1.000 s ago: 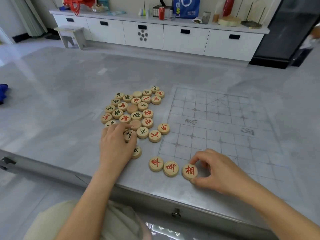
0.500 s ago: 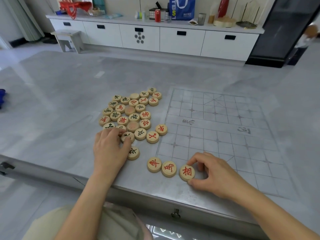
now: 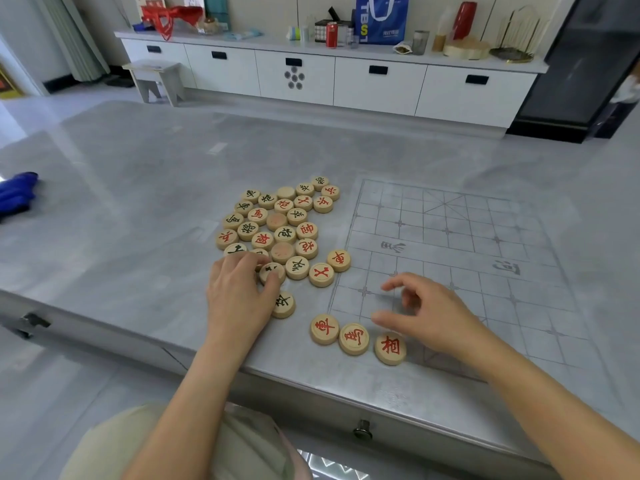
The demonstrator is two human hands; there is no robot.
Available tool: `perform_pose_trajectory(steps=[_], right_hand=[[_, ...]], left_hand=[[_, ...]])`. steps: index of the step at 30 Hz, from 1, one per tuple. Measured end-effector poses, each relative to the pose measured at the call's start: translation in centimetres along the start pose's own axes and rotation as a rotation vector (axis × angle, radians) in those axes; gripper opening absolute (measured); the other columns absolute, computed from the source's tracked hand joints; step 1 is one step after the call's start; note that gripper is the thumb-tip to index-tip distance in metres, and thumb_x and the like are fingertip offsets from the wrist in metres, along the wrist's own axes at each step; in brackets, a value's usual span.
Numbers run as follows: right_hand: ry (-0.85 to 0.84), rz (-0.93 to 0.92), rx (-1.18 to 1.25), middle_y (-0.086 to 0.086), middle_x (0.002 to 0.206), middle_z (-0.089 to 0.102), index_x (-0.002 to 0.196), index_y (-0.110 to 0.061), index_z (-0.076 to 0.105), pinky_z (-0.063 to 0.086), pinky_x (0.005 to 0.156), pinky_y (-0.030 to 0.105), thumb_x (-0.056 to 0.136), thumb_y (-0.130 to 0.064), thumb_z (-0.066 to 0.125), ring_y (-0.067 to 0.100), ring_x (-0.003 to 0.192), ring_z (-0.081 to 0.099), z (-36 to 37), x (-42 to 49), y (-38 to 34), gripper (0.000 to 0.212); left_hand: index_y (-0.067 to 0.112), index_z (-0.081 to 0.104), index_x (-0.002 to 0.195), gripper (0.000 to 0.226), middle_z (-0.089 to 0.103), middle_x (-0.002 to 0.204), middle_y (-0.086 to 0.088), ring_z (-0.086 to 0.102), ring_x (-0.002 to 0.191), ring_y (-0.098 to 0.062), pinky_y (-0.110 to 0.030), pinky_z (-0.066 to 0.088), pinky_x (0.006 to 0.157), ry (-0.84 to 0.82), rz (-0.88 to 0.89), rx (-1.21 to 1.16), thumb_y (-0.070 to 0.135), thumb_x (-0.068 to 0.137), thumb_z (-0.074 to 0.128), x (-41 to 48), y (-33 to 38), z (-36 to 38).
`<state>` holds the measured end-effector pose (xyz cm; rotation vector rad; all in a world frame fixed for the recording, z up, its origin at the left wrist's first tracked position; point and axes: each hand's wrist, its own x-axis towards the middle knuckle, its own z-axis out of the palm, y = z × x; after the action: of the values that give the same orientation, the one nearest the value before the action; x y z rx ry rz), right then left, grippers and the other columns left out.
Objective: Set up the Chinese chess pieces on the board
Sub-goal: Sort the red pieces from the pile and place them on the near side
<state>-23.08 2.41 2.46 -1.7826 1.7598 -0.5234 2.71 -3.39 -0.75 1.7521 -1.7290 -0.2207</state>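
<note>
Right hand (image 3: pixel 429 313): a second ago it pinched the red piece (image 3: pixel 390 348); now it is off it, raised over the board's (image 3: pixel 485 271) near left corner, fingers loosely apart, holding nothing.
Red piece: flat at the board's near edge, third in a row, just beside two red neighbours (image 3: pixel 339 334).
Left hand (image 3: pixel 239 299): stays at the pile's (image 3: pixel 280 220) near edge, thumb and fingertips pinching a black-marked piece (image 3: pixel 272 270).
Pile: unchanged, left of the board.
Surface: grey table (image 3: pixel 121 202); blue cloth (image 3: pixel 15 194) at its far left.
Room: white cabinet (image 3: pixel 346 81) carrying a blue bag (image 3: pixel 381 19) and a red can (image 3: pixel 331 35); a stool (image 3: pixel 156 77) before it.
</note>
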Motion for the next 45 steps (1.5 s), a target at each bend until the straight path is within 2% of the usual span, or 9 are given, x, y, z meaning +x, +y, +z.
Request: perform_pose_trajectory(steps=[5,8,16,23,31,35,38,41,45], right_hand=[[0.048,-0.144,-0.126,-0.008,0.104,0.047,0.125,-0.037,0.054,0.044,0.08,0.028,0.079,-0.051,0.065,0.012,0.095,0.052,2.5,5.0,-3.8,0.049],[0.036,-0.158,-0.269,-0.003,0.107,0.043,0.131,-0.037,0.05,0.043,0.083,0.032,0.081,-0.053,0.062,0.018,0.099,0.05,3.1,7.0,-5.5,0.054],[-0.039,-0.217,-0.285,-0.006,0.095,0.042,0.118,-0.036,0.062,0.032,0.076,0.027,0.079,-0.057,0.062,0.01,0.085,0.044,1.9,5.9,-3.2,0.045],[0.077,-0.105,-0.267,-0.015,0.084,0.041,0.114,-0.038,0.064,0.028,0.074,0.024,0.078,-0.057,0.063,0.002,0.074,0.043,-1.3,1.7,2.5,0.041],[0.09,-0.092,-0.263,-0.017,0.082,0.045,0.115,-0.034,0.064,0.025,0.065,0.015,0.077,-0.056,0.063,0.005,0.073,0.047,-1.7,-2.3,5.1,0.044],[0.068,-0.097,-0.241,-0.018,0.085,0.047,0.118,-0.036,0.062,0.03,0.069,0.02,0.075,-0.058,0.062,0.012,0.078,0.05,-1.5,-3.4,5.5,0.048],[0.022,-0.121,-0.222,-0.022,0.083,0.046,0.117,-0.037,0.062,0.031,0.067,0.017,0.076,-0.056,0.065,0.004,0.076,0.049,-1.6,-4.0,5.4,0.045],[-0.016,-0.164,-0.157,-0.023,0.078,0.049,0.114,-0.039,0.063,0.033,0.063,0.013,0.069,-0.064,0.055,-0.002,0.078,0.05,-1.6,-4.5,5.3,0.052],[-0.06,-0.191,-0.139,-0.019,0.076,0.05,0.114,-0.041,0.063,0.037,0.064,0.014,0.065,-0.067,0.049,0.0,0.083,0.05,-1.5,-4.9,5.2,0.057]], left_hand=[[0.018,0.064,0.107,0.028,0.059,0.114,-0.004,0.044,0.11,-0.024,-0.033,0.036,0.088,-0.005,0.007,-0.001,0.03,0.084,0.055,0.0,-0.4,0.3],[0.018,0.064,0.108,0.029,0.058,0.114,-0.001,0.044,0.108,-0.022,-0.029,0.034,0.086,-0.006,0.014,0.002,0.031,0.084,0.055,-0.2,-0.9,0.5],[0.017,0.064,0.109,0.027,0.058,0.114,-0.001,0.044,0.109,-0.022,-0.028,0.033,0.087,0.003,0.035,0.005,0.028,0.085,0.057,-0.4,-1.0,0.7],[0.016,0.063,0.11,0.029,0.058,0.115,-0.003,0.044,0.11,-0.025,-0.033,0.037,0.09,-0.002,0.047,0.016,0.028,0.085,0.057,-0.6,-0.8,0.7],[0.014,0.063,0.11,0.027,0.059,0.113,-0.007,0.042,0.111,-0.026,-0.036,0.036,0.09,0.011,0.034,-0.017,0.025,0.086,0.058,-0.8,-0.8,0.6],[0.015,0.062,0.112,0.028,0.058,0.115,-0.007,0.042,0.112,-0.027,-0.038,0.036,0.092,0.001,0.036,-0.009,0.025,0.086,0.059,-0.7,-0.8,0.6],[0.015,0.062,0.112,0.027,0.058,0.115,-0.007,0.042,0.113,-0.028,-0.039,0.036,0.093,-0.003,0.044,-0.012,0.025,0.086,0.059,-0.8,-0.9,0.5],[0.014,0.063,0.111,0.027,0.059,0.114,-0.009,0.043,0.113,-0.03,-0.039,0.036,0.093,0.005,0.04,-0.008,0.023,0.086,0.06,-0.9,-0.8,0.5],[0.014,0.063,0.111,0.027,0.059,0.115,-0.009,0.042,0.114,-0.03,-0.039,0.036,0.094,0.001,0.033,-0.002,0.023,0.086,0.06,-0.9,-0.8,0.5]])
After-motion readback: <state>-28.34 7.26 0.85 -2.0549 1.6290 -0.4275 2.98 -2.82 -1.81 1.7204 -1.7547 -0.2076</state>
